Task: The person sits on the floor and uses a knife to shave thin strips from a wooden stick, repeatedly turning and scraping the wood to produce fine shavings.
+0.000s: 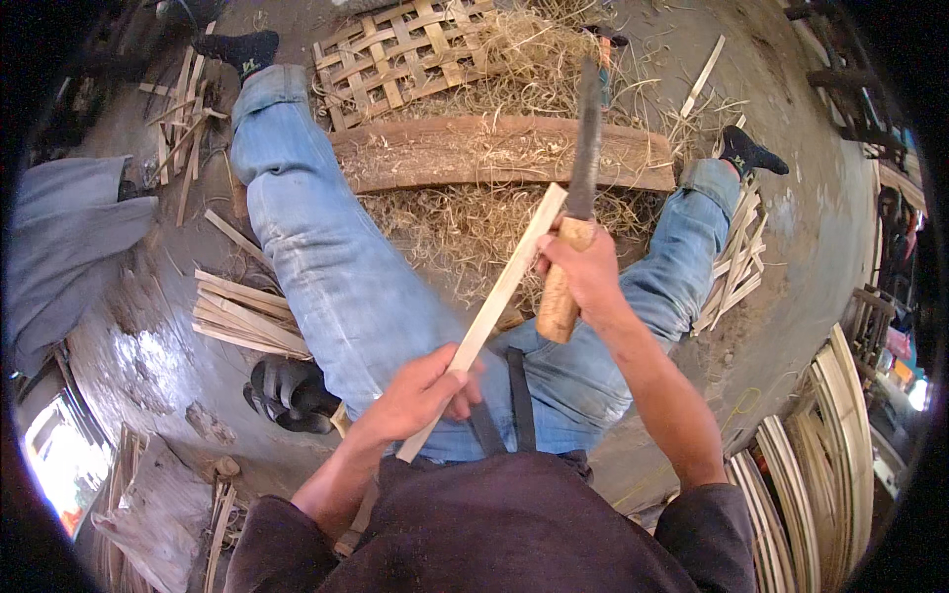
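A pale flat wooden strip point(502, 289), likely split bamboo, runs slantwise over my lap, its upper end pointing away from me. My left hand point(423, 390) is closed round its lower part, the fingers slightly blurred. My right hand point(583, 267) grips a knife point(585, 148) by its thick light-wood handle, with the long dark blade pointing up and away. The strip's upper end lies close beside the handle, by my right thumb; whether the thumb presses on it I cannot tell. Past my hands, a wooden plank point(474, 153) lies crosswise between my legs.
Curly shavings point(435, 232) cover the floor around the plank. Beyond it lies a woven lattice panel point(395, 59). Bundles of strips lie left point(247, 314) and right point(736, 262) of my legs. Dark sandals point(292, 393) sit at my left; long strips point(840, 425) stand at the lower right.
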`<state>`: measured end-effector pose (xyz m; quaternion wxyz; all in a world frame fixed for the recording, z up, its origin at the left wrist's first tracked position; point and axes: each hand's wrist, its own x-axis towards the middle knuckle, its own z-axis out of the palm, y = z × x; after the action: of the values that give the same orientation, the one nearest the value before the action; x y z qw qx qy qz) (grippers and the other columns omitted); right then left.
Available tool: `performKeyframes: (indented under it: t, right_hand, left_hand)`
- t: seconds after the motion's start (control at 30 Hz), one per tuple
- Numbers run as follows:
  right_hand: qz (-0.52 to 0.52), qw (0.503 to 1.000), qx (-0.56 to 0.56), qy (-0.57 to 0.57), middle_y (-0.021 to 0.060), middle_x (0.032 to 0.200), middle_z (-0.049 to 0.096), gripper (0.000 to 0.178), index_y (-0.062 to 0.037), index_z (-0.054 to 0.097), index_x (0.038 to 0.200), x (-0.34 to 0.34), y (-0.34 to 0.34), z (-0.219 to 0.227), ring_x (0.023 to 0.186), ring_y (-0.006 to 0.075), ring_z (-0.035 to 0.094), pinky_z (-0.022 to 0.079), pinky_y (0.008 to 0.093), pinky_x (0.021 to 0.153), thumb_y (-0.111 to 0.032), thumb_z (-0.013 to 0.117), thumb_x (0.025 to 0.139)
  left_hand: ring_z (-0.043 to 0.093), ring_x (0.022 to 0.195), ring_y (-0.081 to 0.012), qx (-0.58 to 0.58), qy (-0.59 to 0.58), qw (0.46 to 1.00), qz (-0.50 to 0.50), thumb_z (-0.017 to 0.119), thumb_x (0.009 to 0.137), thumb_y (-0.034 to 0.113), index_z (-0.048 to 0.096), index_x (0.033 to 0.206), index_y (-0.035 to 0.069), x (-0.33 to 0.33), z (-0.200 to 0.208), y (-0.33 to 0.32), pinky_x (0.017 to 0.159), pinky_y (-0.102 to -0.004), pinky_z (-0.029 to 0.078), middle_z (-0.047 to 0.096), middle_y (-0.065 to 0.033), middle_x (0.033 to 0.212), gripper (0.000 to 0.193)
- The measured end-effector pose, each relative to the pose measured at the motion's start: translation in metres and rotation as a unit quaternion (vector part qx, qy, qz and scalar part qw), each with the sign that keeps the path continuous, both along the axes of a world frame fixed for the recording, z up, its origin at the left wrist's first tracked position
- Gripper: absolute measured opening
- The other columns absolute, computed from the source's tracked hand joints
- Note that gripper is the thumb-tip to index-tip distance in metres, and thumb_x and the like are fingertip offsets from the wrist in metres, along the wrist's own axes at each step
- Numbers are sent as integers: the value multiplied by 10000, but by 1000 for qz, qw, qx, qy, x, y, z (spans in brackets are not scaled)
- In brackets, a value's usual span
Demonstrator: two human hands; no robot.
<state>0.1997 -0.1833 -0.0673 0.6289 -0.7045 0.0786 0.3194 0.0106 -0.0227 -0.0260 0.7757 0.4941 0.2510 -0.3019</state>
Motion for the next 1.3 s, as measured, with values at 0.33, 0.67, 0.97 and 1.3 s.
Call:
performKeyframes:
  t: [0.33,0.67,0.97,1.3]
  right_hand:
    - [489,727,-304,-373,234,754,634,317,14,507,967,-36,-65,27,720,406,640,511,484,621,-205,666,803]
    - [389,794,-351,-307,215,832,634,294,-39,492,1004,5,-82,23,713,418,624,499,482,602,-132,643,770]
    - [327,777,-296,-449,147,783,596,175,-65,524,970,6,-61,16,711,349,632,518,456,608,-117,576,812]
    - [350,823,-312,-320,188,815,620,189,-31,513,975,17,-71,5,701,397,629,514,474,588,-159,564,847]
  left_hand:
    - [381,452,-53,8,32,998,49,355,1045,299,521,957,37,17,6,3,419,-218,315,456,9,593,322]
    - [552,567,-99,62,38,997,-3,397,1030,270,524,1249,23,11,16,6,493,-238,453,543,-48,789,354]
    - [483,564,-90,196,-78,978,-3,383,1035,291,488,1328,29,7,10,-5,534,-245,421,489,-6,705,407]
    - [466,559,-64,181,-13,983,19,367,1044,302,553,1244,33,12,12,-7,491,-236,412,487,12,669,384]
